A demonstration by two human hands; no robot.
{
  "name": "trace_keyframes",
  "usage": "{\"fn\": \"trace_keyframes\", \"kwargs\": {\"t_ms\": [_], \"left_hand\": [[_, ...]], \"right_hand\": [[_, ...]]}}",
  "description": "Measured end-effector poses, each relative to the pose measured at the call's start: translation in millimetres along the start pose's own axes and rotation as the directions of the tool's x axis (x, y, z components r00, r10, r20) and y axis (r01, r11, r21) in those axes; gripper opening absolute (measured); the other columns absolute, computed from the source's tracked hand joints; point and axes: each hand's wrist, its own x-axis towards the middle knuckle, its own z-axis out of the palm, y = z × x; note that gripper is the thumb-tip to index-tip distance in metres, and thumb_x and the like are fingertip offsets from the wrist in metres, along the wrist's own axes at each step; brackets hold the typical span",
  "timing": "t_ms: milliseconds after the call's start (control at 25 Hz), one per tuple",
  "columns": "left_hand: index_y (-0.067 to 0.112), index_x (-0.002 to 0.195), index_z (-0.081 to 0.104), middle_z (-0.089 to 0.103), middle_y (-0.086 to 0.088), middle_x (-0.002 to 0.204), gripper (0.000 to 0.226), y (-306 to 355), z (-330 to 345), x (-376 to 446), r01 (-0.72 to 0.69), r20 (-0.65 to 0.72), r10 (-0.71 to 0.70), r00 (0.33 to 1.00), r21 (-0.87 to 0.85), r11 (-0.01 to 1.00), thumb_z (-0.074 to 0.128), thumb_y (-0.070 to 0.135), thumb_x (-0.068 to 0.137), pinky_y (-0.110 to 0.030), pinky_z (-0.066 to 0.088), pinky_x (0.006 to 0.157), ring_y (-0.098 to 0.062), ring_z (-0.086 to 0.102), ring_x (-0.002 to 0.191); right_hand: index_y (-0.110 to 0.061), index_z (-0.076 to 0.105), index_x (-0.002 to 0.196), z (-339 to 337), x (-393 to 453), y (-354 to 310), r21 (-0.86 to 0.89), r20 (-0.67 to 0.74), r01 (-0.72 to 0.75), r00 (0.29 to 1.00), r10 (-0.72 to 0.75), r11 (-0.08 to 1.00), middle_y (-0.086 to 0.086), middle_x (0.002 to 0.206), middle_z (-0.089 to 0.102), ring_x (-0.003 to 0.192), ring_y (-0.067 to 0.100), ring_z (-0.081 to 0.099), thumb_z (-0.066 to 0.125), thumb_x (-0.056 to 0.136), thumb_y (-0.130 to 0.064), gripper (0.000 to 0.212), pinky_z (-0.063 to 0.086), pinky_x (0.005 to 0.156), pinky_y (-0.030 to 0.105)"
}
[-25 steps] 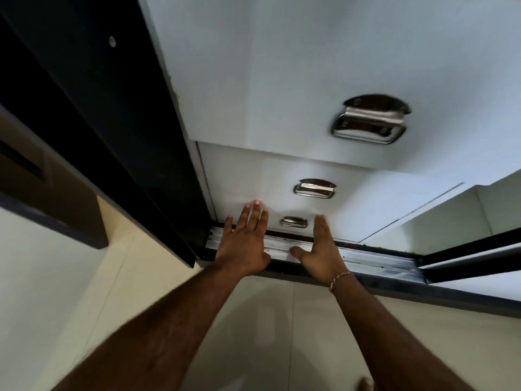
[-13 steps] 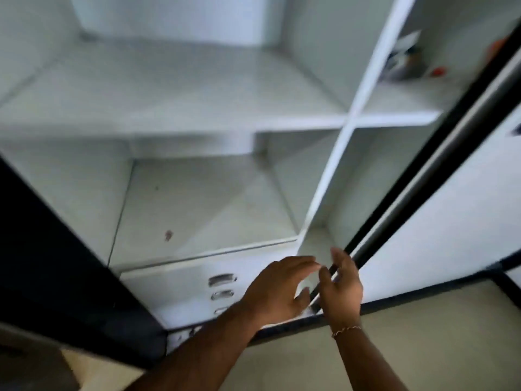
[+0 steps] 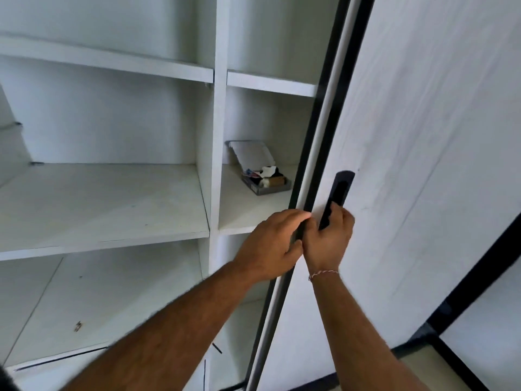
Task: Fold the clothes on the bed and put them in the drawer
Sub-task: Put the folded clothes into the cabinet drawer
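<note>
I face an open white wardrobe with bare shelves (image 3: 107, 204). Its white sliding door (image 3: 408, 165) with a black edge stands on the right. My left hand (image 3: 270, 244) grips the door's black edge, fingers curled round it. My right hand (image 3: 328, 238) has its fingers hooked into the black recessed handle (image 3: 337, 198) of the door. No clothes and no drawers are in view.
A small open box (image 3: 262, 173) with odds and ends sits on the right-hand shelf behind the door edge. A white vertical divider (image 3: 217, 136) splits the shelves. A second door panel with a black frame (image 3: 479, 277) stands at the far right.
The view has swung up from the drawers near the floor to the shelves. Both hands left the bottom drawer front and rose to the sliding door's edge and handle.
</note>
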Motion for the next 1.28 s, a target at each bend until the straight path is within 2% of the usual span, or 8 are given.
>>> {"fn": "trace_keyframes", "kwargs": {"t_ms": [200, 360, 560, 680, 840, 1040, 1160, 1280], "left_hand": [[0.019, 0.156, 0.043, 0.047, -0.003, 0.158, 0.059, -12.0, -32.5, -17.9, 0.027, -0.034, -0.024, 0.999, 0.1, 0.995, 0.05, 0.023, 0.098, -0.041, 0.039, 0.119, -0.018, 0.042, 0.145], [0.019, 0.161, 0.036, 0.04, -0.002, 0.164, 0.061, -13.5, -55.1, -20.8, 0.029, -0.145, -0.003, 0.989, 0.18, 0.983, 0.045, 0.035, 0.103, -0.042, 0.038, 0.119, -0.016, 0.036, 0.15], [0.017, 0.165, 0.025, 0.017, -0.003, 0.174, 0.068, -4.0, -77.4, -11.8, 0.018, -0.22, 0.06, 0.974, 0.333, 0.943, 0.047, 0.037, 0.104, -0.048, 0.031, 0.125, -0.02, 0.021, 0.158], [0.011, 0.164, 0.026, 0.011, -0.012, 0.174, 0.071, 0.2, -92.9, -14.5, 0.008, -0.294, 0.127, 0.947, 0.419, 0.908, 0.047, 0.036, 0.101, -0.053, 0.025, 0.126, -0.025, 0.012, 0.161], [0.006, 0.163, 0.027, 0.006, -0.022, 0.172, 0.074, -3.3, -122.3, -32.5, 0.195, -0.47, 0.111, 0.876, 0.554, 0.809, 0.054, 0.029, 0.098, -0.061, 0.018, 0.125, -0.034, 0.004, 0.161], [0.007, 0.164, 0.025, 0.008, -0.021, 0.172, 0.08, 7.1, -153.8, -62.9, 0.233, -0.406, 0.167, 0.899, 0.765, 0.601, 0.057, 0.03, 0.095, -0.062, 0.017, 0.126, -0.035, 0.005, 0.161], [0.007, 0.164, 0.022, 0.006, -0.02, 0.173, 0.08, 3.8, -174.3, -79.5, 0.311, -0.45, 0.122, 0.885, 0.766, 0.563, 0.057, 0.03, 0.096, -0.06, 0.015, 0.127, -0.034, 0.003, 0.161], [0.009, 0.165, 0.017, 0.002, -0.018, 0.174, 0.079, -3.7, -197.0, -93.8, 0.398, -0.5, 0.07, 0.863, 0.761, 0.513, 0.054, 0.032, 0.1, -0.06, 0.013, 0.127, -0.032, 0.001, 0.161]], "right_hand": [[0.002, 0.053, 0.14, 11.8, 3.7, -22.7, 0.129, -0.013, -0.233, 0.972, 0.236, 0.964, 0.024, 0.136, 0.057, 0.129, 0.044, 0.05, 0.058, 0.082, -0.025, 0.064, 0.04, 0.113, 0.049], [-0.001, 0.051, 0.14, 16.1, -11.7, -34.8, 0.086, 0.031, -0.236, 0.972, 0.234, 0.968, 0.02, 0.138, 0.055, 0.13, 0.04, 0.049, 0.066, 0.087, -0.013, 0.056, 0.04, 0.113, 0.051], [-0.01, 0.059, 0.131, 30.3, -51.5, -60.1, 0.11, 0.144, -0.128, 0.983, 0.112, 0.986, 0.009, 0.124, 0.064, 0.114, 0.03, 0.061, 0.054, 0.083, -0.058, 0.068, 0.053, 0.1, 0.05], [-0.018, 0.06, 0.128, 35.9, -81.9, -76.2, 0.145, 0.258, -0.022, 0.966, -0.017, 0.989, 0.0, 0.119, 0.066, 0.108, 0.019, 0.063, 0.04, 0.095, -0.068, 0.063, 0.056, 0.094, 0.044], [-0.029, 0.071, 0.121, 23.2, -87.9, -93.4, 0.208, 0.375, 0.351, 0.833, -0.406, 0.913, -0.008, 0.103, 0.074, 0.092, 0.013, 0.068, 0.051, 0.09, -0.028, 0.036, 0.058, 0.078, 0.038], [-0.02, 0.062, 0.14, 20.2, -26.4, -125.2, 0.061, -0.004, 0.683, 0.73, -0.684, 0.728, 0.004, 0.15, 0.055, 0.14, 0.024, 0.048, 0.056, 0.081, -0.025, 0.06, 0.032, 0.116, 0.047], [-0.021, 0.053, 0.15, 35.3, -21.1, -147.0, -0.049, 0.027, 0.696, 0.717, -0.696, 0.716, 0.007, 0.163, 0.037, 0.152, 0.03, 0.031, 0.059, 0.082, -0.027, 0.068, 0.02, 0.121, 0.059], [-0.017, 0.042, 0.156, 54.8, -47.0, -165.6, -0.046, 0.115, 0.799, 0.6, -0.791, 0.599, 0.01, 0.168, 0.028, 0.157, 0.032, 0.02, 0.064, 0.086, -0.026, 0.074, 0.02, 0.122, 0.06]]}}
